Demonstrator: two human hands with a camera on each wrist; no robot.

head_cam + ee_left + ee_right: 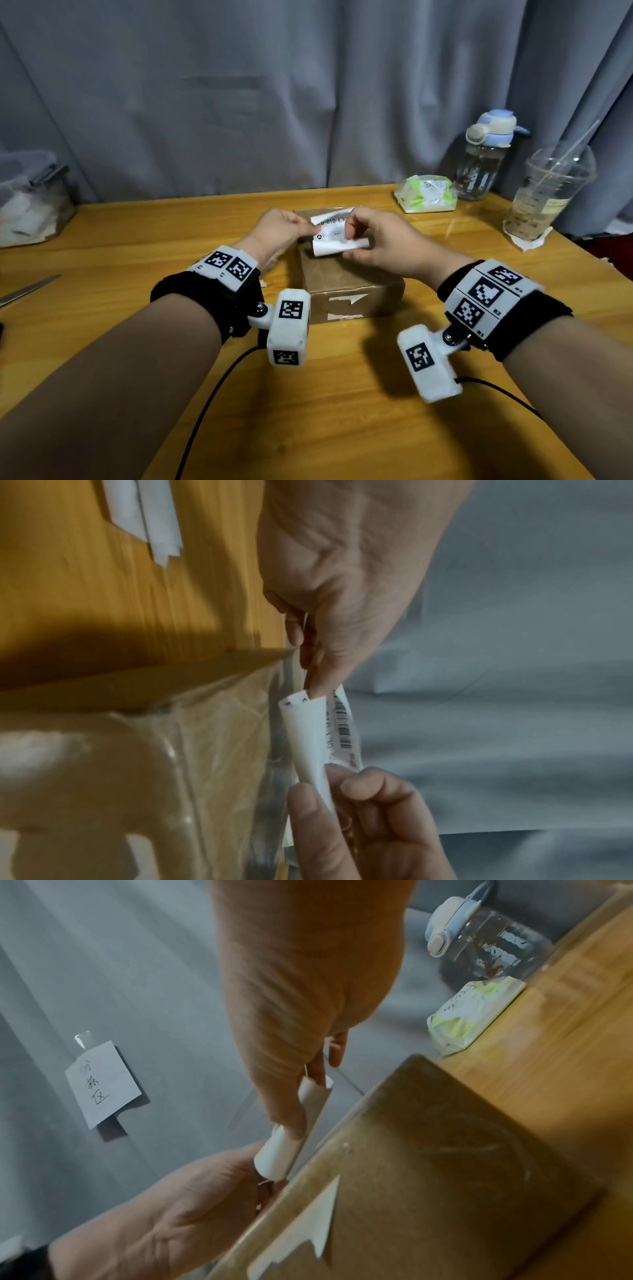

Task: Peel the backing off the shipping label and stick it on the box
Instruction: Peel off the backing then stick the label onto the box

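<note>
While we hold it above the box (342, 274) on the surface (342, 411), the label (334, 236) is half curled, its backing (339, 247) rolling away at the near edge. Our left hand (277, 236) pinches the label's left edge; our right hand (380, 245) pinches the rolled backing. The risks we see: bare adhesive could fold onto itself or our fingers, thin paper could tear under an uneven pull, and a curled label could land crooked or wrinkled.
</note>
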